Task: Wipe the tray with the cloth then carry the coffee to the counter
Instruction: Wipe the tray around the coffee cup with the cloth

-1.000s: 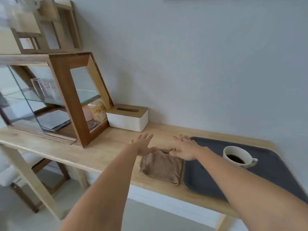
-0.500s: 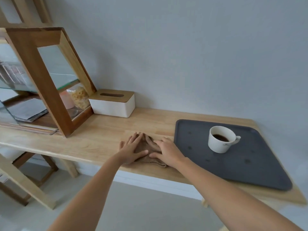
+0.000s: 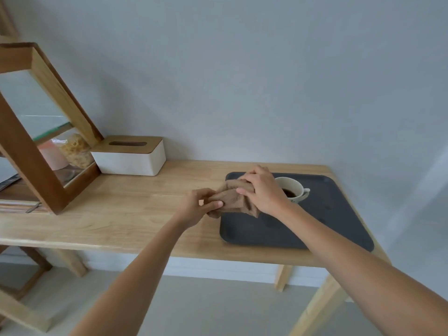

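A brown cloth [image 3: 234, 200] hangs bunched above the left edge of the dark grey tray [image 3: 334, 214], lifted off the wooden table. My left hand [image 3: 197, 210] pinches its left end between thumb and fingers. My right hand [image 3: 263, 190] grips the cloth's upper right part from above. Behind my right hand, a white cup of black coffee [image 3: 292, 190] stands on the tray, its left side hidden by that hand.
The wooden table [image 3: 121, 214] runs along a grey wall. A white tissue box with a wooden lid [image 3: 129, 156] stands at the back. A wood-and-glass display case [image 3: 41, 141] fills the left end. The table's right edge lies just past the tray.
Both hands lay flat on the cloth on the table; now they have gathered it, lifted it and carried it right over the tray's left edge.
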A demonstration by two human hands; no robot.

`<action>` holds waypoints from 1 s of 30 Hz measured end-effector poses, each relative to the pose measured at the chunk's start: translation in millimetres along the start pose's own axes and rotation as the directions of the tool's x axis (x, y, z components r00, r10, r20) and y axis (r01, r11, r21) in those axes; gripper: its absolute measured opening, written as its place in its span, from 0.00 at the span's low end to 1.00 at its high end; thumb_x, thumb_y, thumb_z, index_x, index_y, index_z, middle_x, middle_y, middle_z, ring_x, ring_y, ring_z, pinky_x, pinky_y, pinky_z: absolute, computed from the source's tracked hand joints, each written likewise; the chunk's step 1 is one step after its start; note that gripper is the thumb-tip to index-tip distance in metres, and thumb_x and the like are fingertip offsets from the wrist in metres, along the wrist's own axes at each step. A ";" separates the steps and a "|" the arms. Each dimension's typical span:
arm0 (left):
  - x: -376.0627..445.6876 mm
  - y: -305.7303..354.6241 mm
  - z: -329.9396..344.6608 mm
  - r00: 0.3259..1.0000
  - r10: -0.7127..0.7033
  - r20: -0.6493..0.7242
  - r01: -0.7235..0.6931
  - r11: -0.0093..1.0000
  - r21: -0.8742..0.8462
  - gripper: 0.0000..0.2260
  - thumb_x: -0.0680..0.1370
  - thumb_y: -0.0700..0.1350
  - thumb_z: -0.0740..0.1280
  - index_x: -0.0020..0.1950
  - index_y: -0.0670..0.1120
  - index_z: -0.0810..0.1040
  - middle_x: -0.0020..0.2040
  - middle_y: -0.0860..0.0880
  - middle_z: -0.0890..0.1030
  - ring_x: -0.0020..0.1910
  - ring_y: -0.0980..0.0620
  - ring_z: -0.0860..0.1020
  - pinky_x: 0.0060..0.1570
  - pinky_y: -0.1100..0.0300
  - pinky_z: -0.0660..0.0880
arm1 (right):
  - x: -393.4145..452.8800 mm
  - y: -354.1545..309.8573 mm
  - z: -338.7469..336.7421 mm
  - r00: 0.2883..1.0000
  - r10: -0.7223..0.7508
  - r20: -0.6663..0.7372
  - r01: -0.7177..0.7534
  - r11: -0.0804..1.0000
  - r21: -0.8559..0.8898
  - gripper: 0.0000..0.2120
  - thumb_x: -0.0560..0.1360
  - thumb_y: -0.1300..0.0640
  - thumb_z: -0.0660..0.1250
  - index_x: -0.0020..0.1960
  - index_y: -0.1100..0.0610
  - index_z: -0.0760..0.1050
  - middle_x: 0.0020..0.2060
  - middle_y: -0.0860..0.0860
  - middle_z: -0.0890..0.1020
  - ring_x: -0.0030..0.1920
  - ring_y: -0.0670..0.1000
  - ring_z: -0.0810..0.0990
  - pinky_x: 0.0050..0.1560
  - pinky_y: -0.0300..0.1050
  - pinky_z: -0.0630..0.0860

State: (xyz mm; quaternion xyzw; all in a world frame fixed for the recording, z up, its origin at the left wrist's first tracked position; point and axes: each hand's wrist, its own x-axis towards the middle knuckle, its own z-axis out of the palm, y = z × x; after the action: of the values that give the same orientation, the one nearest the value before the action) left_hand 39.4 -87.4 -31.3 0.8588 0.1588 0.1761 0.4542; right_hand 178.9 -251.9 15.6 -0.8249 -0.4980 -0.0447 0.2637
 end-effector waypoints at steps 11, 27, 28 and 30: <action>-54.2 -7.1 91.0 0.926 -0.202 -0.319 0.311 0.888 0.339 0.55 0.66 0.73 0.62 0.77 0.44 0.37 0.76 0.48 0.63 0.75 0.49 0.60 0.74 0.48 0.48 | -30.2 28.7 63.8 0.910 0.052 0.411 -0.057 0.998 -0.001 0.24 0.82 0.47 0.51 0.77 0.45 0.52 0.79 0.53 0.47 0.78 0.53 0.40 0.77 0.55 0.42; -47.1 -1.8 87.1 0.955 -0.263 -0.134 0.295 0.838 0.458 0.38 0.77 0.64 0.56 0.78 0.51 0.39 0.79 0.56 0.52 0.78 0.50 0.41 0.74 0.43 0.36 | 77.2 62.8 104.5 0.850 0.387 0.356 -0.289 0.909 -0.299 0.28 0.79 0.37 0.40 0.77 0.42 0.40 0.79 0.50 0.41 0.77 0.56 0.34 0.69 0.71 0.32; -47.2 -2.8 87.3 0.960 -0.254 -0.116 0.277 0.821 0.499 0.36 0.78 0.64 0.52 0.78 0.51 0.38 0.79 0.56 0.51 0.78 0.49 0.40 0.74 0.42 0.36 | 79.4 63.4 105.9 0.855 0.390 0.341 -0.297 0.908 -0.296 0.28 0.79 0.37 0.40 0.77 0.42 0.41 0.79 0.51 0.42 0.77 0.56 0.36 0.69 0.72 0.33; -50.0 -4.6 89.6 0.972 -0.219 -0.087 0.228 0.777 0.587 0.33 0.77 0.66 0.41 0.76 0.52 0.35 0.80 0.55 0.46 0.78 0.49 0.37 0.74 0.40 0.37 | 77.8 62.7 108.8 0.876 0.379 0.298 -0.295 0.910 -0.292 0.27 0.80 0.38 0.41 0.77 0.42 0.44 0.79 0.51 0.46 0.78 0.58 0.40 0.70 0.73 0.37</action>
State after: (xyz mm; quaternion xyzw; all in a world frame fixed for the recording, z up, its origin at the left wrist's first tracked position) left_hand 34.6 -171.5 -90.2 0.9313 0.3095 0.0682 0.1796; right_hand 250.2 -160.5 -76.0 -0.9195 -0.3754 0.0897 0.0746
